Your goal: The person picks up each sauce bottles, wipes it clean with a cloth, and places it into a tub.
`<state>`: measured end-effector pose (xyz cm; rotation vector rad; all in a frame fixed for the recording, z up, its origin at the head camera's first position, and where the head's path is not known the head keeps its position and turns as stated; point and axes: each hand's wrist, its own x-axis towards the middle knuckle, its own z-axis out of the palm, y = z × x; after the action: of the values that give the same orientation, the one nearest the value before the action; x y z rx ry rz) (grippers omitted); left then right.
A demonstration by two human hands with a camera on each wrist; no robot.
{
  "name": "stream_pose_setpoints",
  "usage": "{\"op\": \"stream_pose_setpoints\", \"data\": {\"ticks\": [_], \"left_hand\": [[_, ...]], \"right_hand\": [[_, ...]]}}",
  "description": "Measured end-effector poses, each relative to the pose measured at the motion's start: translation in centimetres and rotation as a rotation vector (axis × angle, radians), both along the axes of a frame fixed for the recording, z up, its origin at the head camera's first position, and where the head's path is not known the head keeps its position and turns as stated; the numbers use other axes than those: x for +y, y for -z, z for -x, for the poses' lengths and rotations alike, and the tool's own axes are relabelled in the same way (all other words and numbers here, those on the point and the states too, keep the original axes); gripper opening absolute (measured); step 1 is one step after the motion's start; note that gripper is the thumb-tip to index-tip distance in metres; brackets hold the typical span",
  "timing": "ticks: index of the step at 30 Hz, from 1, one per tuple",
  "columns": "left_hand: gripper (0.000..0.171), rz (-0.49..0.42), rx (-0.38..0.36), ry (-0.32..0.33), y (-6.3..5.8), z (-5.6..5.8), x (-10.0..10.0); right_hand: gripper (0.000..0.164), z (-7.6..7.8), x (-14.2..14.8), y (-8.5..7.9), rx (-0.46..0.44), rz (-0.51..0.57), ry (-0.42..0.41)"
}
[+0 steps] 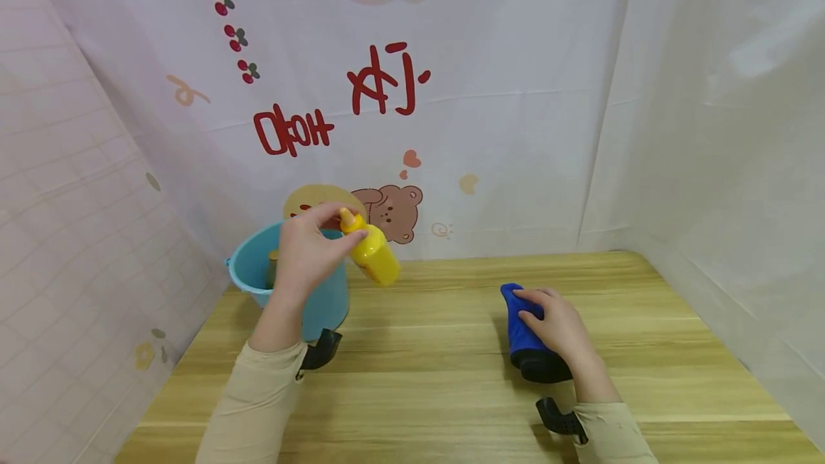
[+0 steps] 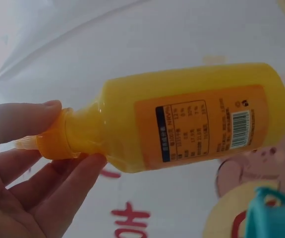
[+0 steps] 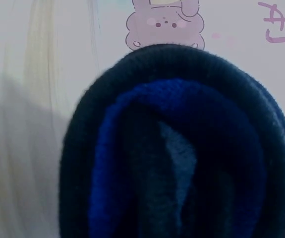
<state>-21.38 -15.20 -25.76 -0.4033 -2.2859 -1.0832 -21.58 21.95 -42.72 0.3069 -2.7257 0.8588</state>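
My left hand (image 1: 314, 245) pinches a yellow squeeze bottle (image 1: 379, 258) by its cap and neck, with the bottle in the air just right of the bucket. In the left wrist view, the squeeze bottle (image 2: 192, 119) lies nearly sideways, showing an orange label with a nutrition table and barcode. A pale blue bucket (image 1: 325, 306) stands partly behind my left forearm. On the right, my right hand (image 1: 557, 321) grips a rolled blue cloth (image 1: 520, 328) with black edging over the tabletop. Seen end-on in the right wrist view, the cloth (image 3: 167, 94) has several folds inside.
Inside the bucket stands an olive-coloured thing (image 1: 273, 271), mostly hidden by the rim and my left hand. The wooden table (image 1: 425, 378) meets a white printed curtain (image 1: 515, 163) at the back. More white curtain closes both sides.
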Motion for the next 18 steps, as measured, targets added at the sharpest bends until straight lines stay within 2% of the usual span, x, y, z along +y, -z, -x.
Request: {"op": "stream_pose_setpoints", "data": {"ticks": [5,9,14,18], "left_hand": [[0.031,-0.005,-0.057,-0.066,-2.8,-0.4,-2.7],[0.032,-0.026,-0.067,-0.110,-4.4,-0.6,-4.7],[0.032,-0.020,-0.039,-0.204,-5.0,-0.7,-6.9],[0.032,-0.010,-0.071,-0.273,-4.7,-0.5,-8.2]], "right_hand": [[0.037,0.1,0.0,0.1,-0.002,-0.004,0.000],[0.037,0.1,0.0,0.2,-0.003,-0.008,-0.002],[0.037,0.1,0.0,0.1,-0.002,-0.010,-0.004],[0.037,0.1,0.0,0.0,0.002,-0.015,-0.007]]}}
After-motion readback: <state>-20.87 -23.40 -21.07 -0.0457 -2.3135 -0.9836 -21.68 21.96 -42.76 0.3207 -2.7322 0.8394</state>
